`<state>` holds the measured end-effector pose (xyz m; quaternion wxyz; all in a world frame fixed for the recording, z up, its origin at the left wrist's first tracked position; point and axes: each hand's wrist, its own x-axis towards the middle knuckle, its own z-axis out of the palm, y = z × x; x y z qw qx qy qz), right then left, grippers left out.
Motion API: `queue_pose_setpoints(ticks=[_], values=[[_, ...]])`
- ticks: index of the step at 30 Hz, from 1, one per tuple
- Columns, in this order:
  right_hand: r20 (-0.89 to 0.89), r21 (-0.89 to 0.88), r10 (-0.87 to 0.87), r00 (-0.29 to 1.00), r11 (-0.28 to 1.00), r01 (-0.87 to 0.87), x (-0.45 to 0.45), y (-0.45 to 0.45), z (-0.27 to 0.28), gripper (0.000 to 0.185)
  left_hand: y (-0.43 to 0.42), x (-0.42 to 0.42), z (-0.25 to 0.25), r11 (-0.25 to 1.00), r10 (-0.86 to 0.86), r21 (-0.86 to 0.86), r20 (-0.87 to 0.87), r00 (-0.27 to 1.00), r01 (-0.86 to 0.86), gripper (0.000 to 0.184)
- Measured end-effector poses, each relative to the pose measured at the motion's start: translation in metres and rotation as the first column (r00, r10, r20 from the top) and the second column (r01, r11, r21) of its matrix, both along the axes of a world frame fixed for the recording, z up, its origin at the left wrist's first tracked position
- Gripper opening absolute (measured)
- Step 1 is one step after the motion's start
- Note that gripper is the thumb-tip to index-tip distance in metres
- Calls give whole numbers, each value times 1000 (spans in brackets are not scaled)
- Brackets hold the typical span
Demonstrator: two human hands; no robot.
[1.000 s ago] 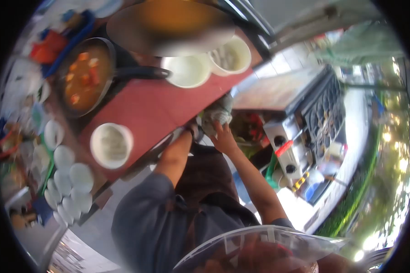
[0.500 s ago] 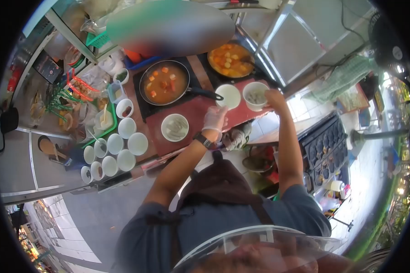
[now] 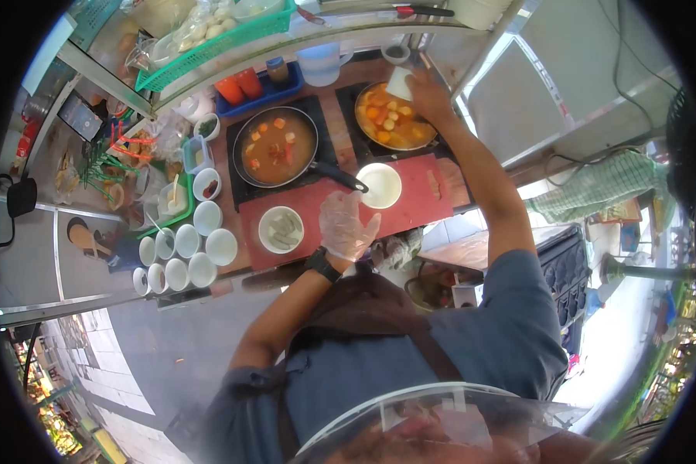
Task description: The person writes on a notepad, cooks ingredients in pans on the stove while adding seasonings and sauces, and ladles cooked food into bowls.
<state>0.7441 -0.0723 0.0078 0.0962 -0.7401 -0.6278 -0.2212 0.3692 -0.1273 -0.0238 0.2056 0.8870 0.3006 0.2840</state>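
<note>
My right hand (image 3: 431,99) grips a white bowl (image 3: 400,83) and holds it tipped over the right pan of orange soup (image 3: 394,127), which has pale and orange chunks in it. What is left inside the bowl is hidden. My left hand (image 3: 346,224), in a clear plastic glove, is over the red cutting board (image 3: 421,189) with its fingers stretched and thumb apart. It holds nothing. Just beyond it lies the black handle (image 3: 342,175) of the left frying pan (image 3: 277,147) of brown soup. A white bowl (image 3: 381,185) stands to its right, and a bowl of greyish pieces (image 3: 281,230) to its left.
Several small white cups (image 3: 202,270) stand in rows at the counter's left. Behind them are a green tray (image 3: 187,209) and a small bowl of greens (image 3: 206,125). A blue tray (image 3: 260,94) with red containers and a clear pitcher (image 3: 319,63) are at the back.
My right hand has carried the bowl of greyish pieces from the board's right end to the right pan and tilted it. My left hand has moved left and its fingers have spread.
</note>
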Motion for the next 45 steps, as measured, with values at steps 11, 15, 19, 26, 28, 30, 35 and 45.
queue_pose_setpoints(ticks=[11, 15, 19, 26, 28, 30, 35, 45], values=[[277, 132, 141, 951, 974, -182, -21, -12, -3, 22, 16, 39, 25, 979, -182, 54, -198, 963, 196, 90], [90, 377, -32, 995, 926, -5, -39, -24, 21, 39, 22, 55, 27, 970, -195, 55, -396, 897, 235, 102], [-634, 213, -380, 673, 751, 624, -113, -96, 68, 41, 32, 70, 8, 968, -174, 74, -492, 853, 241, 94], [-752, -95, -519, 406, 695, 713, -148, -173, -55, 29, 35, 67, 33, 959, -122, 155, -534, 837, 239, 92], [-749, 6, -420, 512, 769, 639, -151, -176, -46, 26, 21, 51, 47, 914, -118, 356, -225, 967, 194, 86], [-665, 91, -358, 655, 832, 547, -137, -171, -21, 25, -16, 35, 56, 950, -307, -31, -294, 905, 312, 59], [-232, -54, -346, 909, 938, 343, -62, -175, -9, 30, -101, 36, -104, 492, -769, -744, -128, 626, 453, 30], [-492, -126, -354, 795, 933, 338, -32, -98, 54, 25, -139, 159, -308, 265, 166, -964, 30, 986, -16, 29]])
